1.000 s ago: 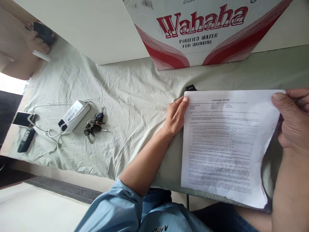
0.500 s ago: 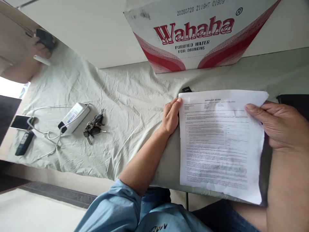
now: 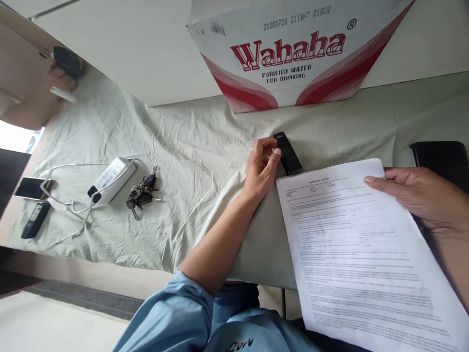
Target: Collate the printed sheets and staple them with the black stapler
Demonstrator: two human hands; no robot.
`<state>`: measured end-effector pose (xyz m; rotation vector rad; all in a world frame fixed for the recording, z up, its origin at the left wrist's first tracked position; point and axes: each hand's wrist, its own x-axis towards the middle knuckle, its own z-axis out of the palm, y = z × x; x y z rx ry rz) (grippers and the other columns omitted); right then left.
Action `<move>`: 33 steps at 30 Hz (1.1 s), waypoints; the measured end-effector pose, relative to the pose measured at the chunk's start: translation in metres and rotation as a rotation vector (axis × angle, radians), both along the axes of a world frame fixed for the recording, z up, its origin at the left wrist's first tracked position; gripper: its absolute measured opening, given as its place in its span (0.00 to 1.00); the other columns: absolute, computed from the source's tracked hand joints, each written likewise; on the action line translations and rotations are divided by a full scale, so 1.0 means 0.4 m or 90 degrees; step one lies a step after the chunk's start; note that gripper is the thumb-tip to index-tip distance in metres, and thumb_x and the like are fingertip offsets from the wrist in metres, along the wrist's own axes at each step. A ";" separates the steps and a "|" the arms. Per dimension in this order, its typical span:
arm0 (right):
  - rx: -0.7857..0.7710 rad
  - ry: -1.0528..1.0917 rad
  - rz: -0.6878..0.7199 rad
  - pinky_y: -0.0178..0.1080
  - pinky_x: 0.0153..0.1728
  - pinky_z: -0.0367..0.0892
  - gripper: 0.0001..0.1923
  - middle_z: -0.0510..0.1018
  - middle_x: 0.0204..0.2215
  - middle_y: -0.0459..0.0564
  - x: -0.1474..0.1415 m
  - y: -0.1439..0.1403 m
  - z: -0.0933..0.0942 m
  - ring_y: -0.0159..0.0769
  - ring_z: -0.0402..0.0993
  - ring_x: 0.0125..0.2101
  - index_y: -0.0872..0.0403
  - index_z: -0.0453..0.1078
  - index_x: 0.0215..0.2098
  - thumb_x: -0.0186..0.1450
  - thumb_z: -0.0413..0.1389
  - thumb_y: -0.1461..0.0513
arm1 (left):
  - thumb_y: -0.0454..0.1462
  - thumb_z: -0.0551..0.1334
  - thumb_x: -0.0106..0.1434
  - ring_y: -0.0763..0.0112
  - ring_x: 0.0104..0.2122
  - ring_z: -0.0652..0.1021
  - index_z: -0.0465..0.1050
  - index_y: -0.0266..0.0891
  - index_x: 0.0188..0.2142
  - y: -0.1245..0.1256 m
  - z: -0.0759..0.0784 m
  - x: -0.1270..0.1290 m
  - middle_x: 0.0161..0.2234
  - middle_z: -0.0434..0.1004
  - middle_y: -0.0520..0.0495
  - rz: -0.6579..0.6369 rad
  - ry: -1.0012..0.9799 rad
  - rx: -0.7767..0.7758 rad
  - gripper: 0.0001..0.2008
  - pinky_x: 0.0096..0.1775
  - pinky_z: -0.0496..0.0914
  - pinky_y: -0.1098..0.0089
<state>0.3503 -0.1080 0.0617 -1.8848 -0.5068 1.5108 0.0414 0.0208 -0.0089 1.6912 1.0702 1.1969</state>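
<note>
wrinkled pale sheet (image 3: 154,146) covers the table below a wahaha box (image 3: 293,54). since a moment ago the left hand (image 3: 262,168) has left the paper (image 3: 362,254) and now pinches a small black stapler (image 3: 288,154); the right hand (image 3: 421,195), fingers flat and open, has slid the paper nearer.

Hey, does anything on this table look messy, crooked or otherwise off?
Yes. The printed sheets lie askew, overhanging the table's near edge under the right hand. The cloth is heavily wrinkled. A white cable tangles loosely around the power bank. Nothing looks spilled or broken.
</note>
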 end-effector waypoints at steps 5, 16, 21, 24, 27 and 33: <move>0.011 -0.031 -0.034 0.47 0.20 0.83 0.26 0.89 0.28 0.55 0.022 -0.005 -0.016 0.54 0.86 0.22 0.49 0.85 0.31 0.38 0.87 0.52 | 0.61 0.60 0.83 0.51 0.74 0.78 0.85 0.47 0.64 0.015 -0.006 -0.016 0.72 0.81 0.37 -0.120 0.123 0.104 0.28 0.75 0.73 0.49; -0.055 -0.058 0.000 0.38 0.23 0.83 0.24 0.91 0.31 0.50 0.013 -0.001 0.023 0.46 0.88 0.25 0.48 0.85 0.34 0.41 0.85 0.55 | 0.57 0.63 0.83 0.49 0.80 0.73 0.83 0.49 0.71 0.033 -0.049 -0.029 0.76 0.79 0.39 -0.172 0.103 0.135 0.27 0.82 0.64 0.40; -0.055 -0.039 0.057 0.39 0.26 0.85 0.23 0.92 0.32 0.49 0.047 -0.004 -0.001 0.48 0.90 0.28 0.47 0.86 0.35 0.43 0.85 0.56 | 0.57 0.66 0.81 0.45 0.84 0.67 0.77 0.51 0.76 0.043 -0.031 -0.044 0.81 0.71 0.38 -0.258 0.120 0.150 0.31 0.83 0.62 0.40; -0.061 -0.060 0.043 0.39 0.24 0.84 0.23 0.93 0.33 0.50 0.066 -0.008 -0.009 0.48 0.90 0.27 0.47 0.87 0.38 0.45 0.84 0.56 | 0.61 0.71 0.74 0.37 0.86 0.60 0.69 0.51 0.81 0.052 -0.030 -0.051 0.86 0.61 0.37 -0.335 0.160 0.185 0.43 0.84 0.59 0.36; -0.069 -0.071 0.021 0.40 0.24 0.84 0.24 0.93 0.34 0.52 0.069 -0.010 -0.007 0.49 0.89 0.26 0.47 0.87 0.39 0.45 0.84 0.56 | 0.57 0.70 0.75 0.34 0.86 0.59 0.63 0.50 0.84 0.057 -0.043 -0.050 0.87 0.58 0.35 -0.323 0.196 0.209 0.44 0.83 0.57 0.34; -0.059 -0.070 0.004 0.37 0.22 0.81 0.23 0.92 0.31 0.51 0.030 -0.004 0.015 0.45 0.87 0.24 0.48 0.85 0.34 0.42 0.84 0.56 | 0.47 0.68 0.74 0.36 0.85 0.61 0.59 0.47 0.83 0.047 -0.051 -0.042 0.86 0.59 0.32 -0.292 0.210 0.243 0.42 0.82 0.59 0.36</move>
